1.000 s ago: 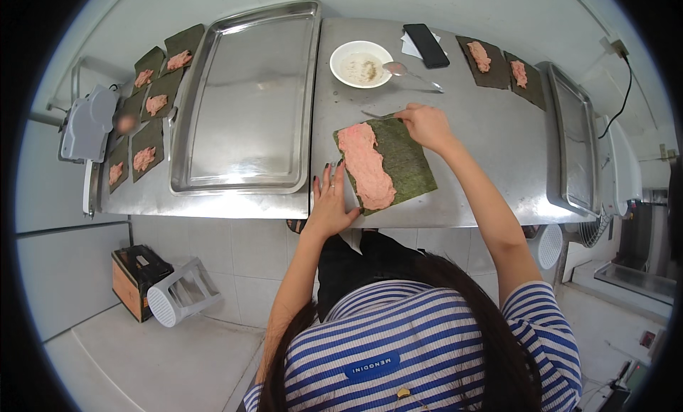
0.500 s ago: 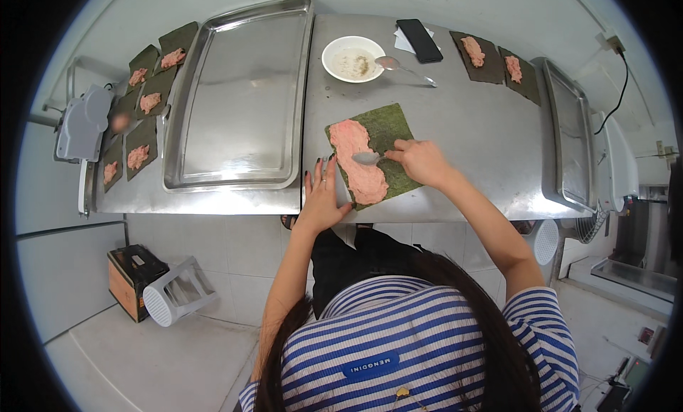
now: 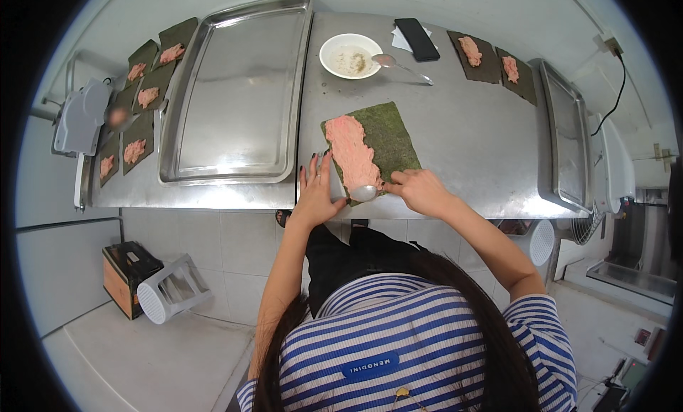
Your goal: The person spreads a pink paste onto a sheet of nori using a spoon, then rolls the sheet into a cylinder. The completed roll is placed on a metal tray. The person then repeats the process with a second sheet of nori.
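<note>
Green seaweed sheet [image 3: 393,136] lies flat on metal table [image 3: 484,145]; thick, uneven pink paste [image 3: 352,152] covers left part. Right hand [image 3: 421,191]: fingers closed on spoon [image 3: 365,193], tip at paste's lower end. Left hand [image 3: 315,199]: fingers spread along sheet's left edge. White bowl [image 3: 324,59] holds cloudy liquid [image 3: 345,59]. Striped shirt [image 3: 434,334] carries blue label [image 3: 370,366], white letters.

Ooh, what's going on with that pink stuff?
The person's right hand holds a spoon to the lower end of some pink paste on a green sheet. The left hand rests by the sheet's left edge. Paste covers the left part; the right part is bare. More sheets with pink lumps lie on both sides.
</note>
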Tool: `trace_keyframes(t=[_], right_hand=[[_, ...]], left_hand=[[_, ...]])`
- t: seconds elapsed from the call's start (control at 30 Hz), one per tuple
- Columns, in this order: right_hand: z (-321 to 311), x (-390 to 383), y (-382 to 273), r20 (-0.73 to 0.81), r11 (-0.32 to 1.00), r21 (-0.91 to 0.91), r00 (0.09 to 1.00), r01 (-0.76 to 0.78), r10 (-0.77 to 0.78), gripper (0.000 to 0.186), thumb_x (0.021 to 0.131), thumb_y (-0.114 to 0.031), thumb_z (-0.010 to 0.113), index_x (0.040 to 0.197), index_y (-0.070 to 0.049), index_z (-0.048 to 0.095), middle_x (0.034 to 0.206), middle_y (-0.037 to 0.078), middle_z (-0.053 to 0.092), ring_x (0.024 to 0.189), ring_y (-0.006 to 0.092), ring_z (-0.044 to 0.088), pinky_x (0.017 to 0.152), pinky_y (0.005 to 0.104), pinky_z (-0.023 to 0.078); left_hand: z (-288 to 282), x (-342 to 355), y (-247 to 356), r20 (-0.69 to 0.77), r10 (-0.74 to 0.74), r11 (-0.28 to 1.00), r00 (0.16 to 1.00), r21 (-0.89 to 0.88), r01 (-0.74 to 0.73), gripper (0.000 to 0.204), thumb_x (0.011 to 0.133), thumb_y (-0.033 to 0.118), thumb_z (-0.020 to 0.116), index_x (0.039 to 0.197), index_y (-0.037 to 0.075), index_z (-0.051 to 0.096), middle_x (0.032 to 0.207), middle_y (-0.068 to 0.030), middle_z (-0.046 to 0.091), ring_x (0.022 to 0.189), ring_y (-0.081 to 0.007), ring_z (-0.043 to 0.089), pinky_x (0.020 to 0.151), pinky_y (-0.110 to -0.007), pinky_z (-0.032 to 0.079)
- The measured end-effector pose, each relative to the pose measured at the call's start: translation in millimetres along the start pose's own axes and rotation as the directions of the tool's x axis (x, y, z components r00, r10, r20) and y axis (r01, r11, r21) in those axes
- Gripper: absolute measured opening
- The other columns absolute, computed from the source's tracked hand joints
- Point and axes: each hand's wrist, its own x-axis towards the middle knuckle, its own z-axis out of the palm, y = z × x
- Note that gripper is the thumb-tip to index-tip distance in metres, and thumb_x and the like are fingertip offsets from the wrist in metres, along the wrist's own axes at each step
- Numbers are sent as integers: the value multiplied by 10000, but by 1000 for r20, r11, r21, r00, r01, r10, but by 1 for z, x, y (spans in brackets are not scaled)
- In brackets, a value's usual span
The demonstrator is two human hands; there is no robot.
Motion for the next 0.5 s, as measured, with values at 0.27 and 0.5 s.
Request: trace_keyframes(t=[0.27, 0.5], right_hand=[[-2, -6, 12, -72, 987, -151, 995, 55, -66, 261, 772, -143, 565, 1005, -115, 678, 847, 22, 567, 807, 196, 597, 691, 332, 513], [-22, -19, 28, -129, 991, -133, 992, -19, 2, 234, 774, -135, 569, 967, -122, 700, 867, -3, 586, 822, 177, 590, 722, 335, 505]], left_hand=[[0, 1, 0, 13, -14, 1000, 1000, -4, 14, 1077, 667, 241, 736, 1488, 12, 77, 1504, -229, 266, 1442, -380, 129, 1146, -556, 91], [1, 1, -1, 12, -7, 1000, 1000, 4, 7, 1075, 672, 244, 739, 1488, 14, 78, 1504, -231, 264, 1441, -384, 124, 1144, -562, 90]])
